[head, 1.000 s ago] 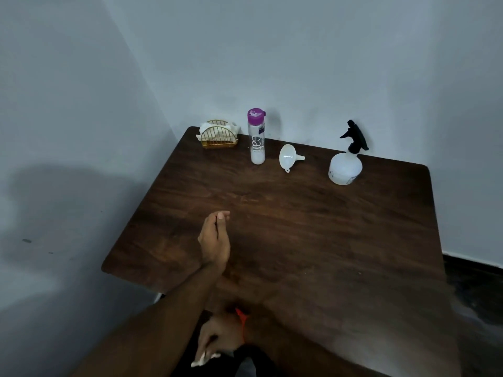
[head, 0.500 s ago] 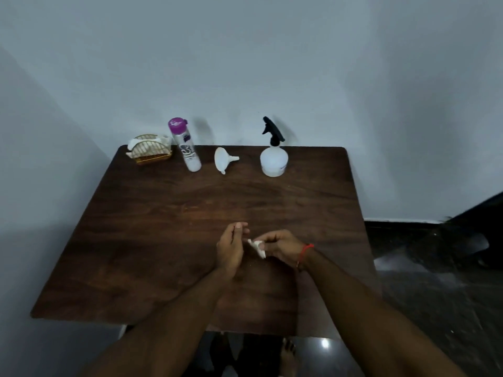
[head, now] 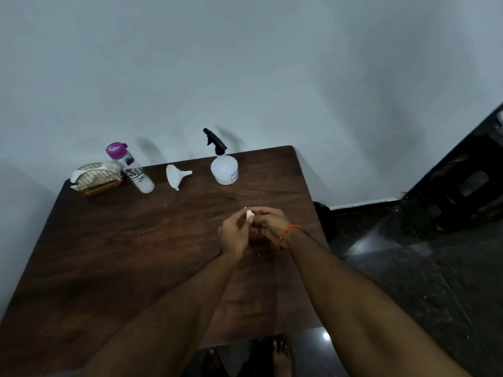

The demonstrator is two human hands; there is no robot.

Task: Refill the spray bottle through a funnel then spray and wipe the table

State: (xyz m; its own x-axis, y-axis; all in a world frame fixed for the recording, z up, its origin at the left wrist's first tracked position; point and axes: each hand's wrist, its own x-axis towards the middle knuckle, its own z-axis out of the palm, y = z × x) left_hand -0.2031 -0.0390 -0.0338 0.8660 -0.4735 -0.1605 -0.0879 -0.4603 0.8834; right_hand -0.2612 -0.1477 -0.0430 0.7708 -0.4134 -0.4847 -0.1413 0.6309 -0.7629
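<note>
Dark wood worktop point(head: 109, 254), items lined along the far edge; nothing refilled yet.

Left to right at the back: a gold wire holder point(head: 96, 178) with white tissue, a clear bottle with a purple cap point(head: 130, 167) standing beside it, a white funnel point(head: 176, 176) lying on its side, then the spray bottle point(head: 223, 167) upright with its black trigger head fitted. The refill, spraying and wiping are judged still to be done. Nearer the camera, the left hand point(head: 233, 233) and right hand point(head: 268, 225) are brought together, fingers curled, a small white scrap point(head: 249, 214) pinched between them. The spray bottle stands well apart, beyond the hands and slightly left.
</note>
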